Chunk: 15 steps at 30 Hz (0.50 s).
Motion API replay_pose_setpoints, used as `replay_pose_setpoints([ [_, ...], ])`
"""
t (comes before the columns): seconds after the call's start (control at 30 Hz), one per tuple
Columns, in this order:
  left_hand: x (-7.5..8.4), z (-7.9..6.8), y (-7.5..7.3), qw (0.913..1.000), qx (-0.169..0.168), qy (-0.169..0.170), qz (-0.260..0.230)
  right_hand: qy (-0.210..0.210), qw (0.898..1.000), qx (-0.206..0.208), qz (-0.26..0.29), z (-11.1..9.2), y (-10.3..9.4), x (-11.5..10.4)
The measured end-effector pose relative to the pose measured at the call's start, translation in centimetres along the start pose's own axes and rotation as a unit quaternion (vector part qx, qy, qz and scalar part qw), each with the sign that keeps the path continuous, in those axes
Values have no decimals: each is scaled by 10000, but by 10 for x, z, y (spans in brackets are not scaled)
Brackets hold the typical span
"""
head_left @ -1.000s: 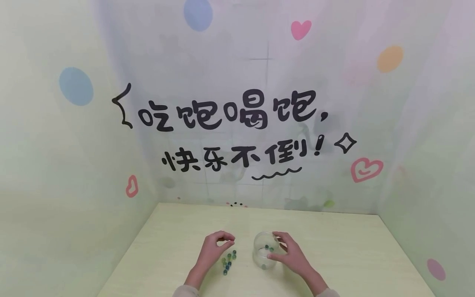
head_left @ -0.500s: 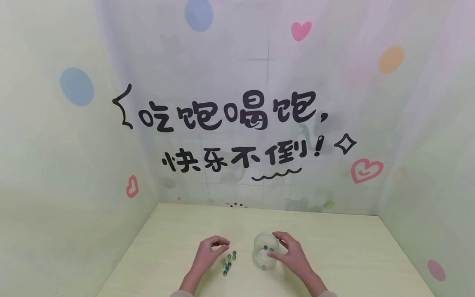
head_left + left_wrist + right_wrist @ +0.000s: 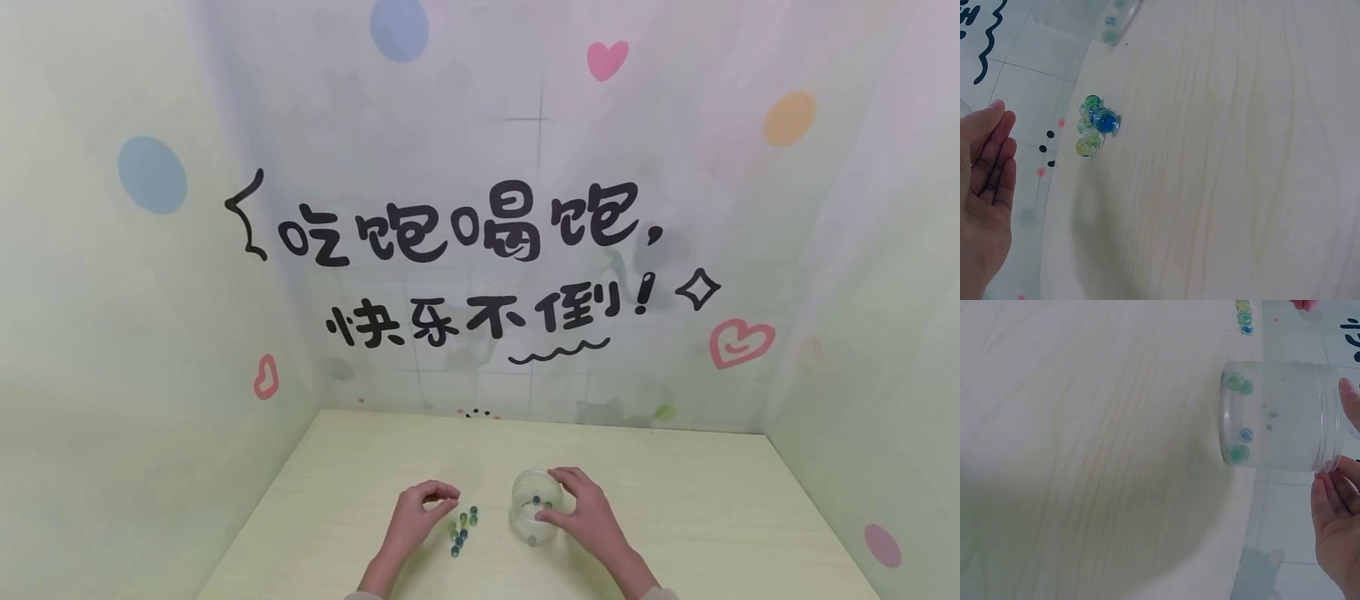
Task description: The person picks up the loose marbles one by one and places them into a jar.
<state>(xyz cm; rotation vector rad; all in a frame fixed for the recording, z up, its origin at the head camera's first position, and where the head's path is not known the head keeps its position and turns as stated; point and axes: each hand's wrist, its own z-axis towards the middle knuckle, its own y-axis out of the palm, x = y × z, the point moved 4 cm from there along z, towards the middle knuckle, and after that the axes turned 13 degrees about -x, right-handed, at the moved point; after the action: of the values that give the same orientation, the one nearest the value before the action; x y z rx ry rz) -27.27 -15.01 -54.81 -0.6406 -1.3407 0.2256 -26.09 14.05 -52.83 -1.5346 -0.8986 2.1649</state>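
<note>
A clear round jar (image 3: 525, 527) stands upright on the table with several blue and green marbles (image 3: 1238, 452) at its bottom. My right hand (image 3: 588, 510) holds it by the rim, thumb on the near side and fingers around the far side. Left of the jar lies a loose group of green, yellowish and blue marbles (image 3: 462, 518). Beside and slightly above that group hovers my left hand (image 3: 415, 517), its thumb and fingertips close together. I see nothing between them in the left wrist view, where the hand (image 3: 988, 181) shows its palm side.
The pale wood-grain table (image 3: 360, 450) runs back to a printed backdrop (image 3: 480, 150) with black lettering and coloured shapes. Side panels (image 3: 150, 333) close in the left and right. A gap of bare tabletop separates the loose marbles from the jar.
My left hand has moved left and a little toward me, away from the jar. The right hand stays on the jar, and the loose marbles lie where they were.
</note>
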Motion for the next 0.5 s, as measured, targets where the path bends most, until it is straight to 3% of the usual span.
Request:
replay_pose_setpoints([
  [0.2,-4,-2,1,10000,20,-79,-5,79,9959,-172,887,1,2,1],
  [0.5,-6,-4,1,9999,33,-104,-24,0,9944,-357,991,3,4,3],
])
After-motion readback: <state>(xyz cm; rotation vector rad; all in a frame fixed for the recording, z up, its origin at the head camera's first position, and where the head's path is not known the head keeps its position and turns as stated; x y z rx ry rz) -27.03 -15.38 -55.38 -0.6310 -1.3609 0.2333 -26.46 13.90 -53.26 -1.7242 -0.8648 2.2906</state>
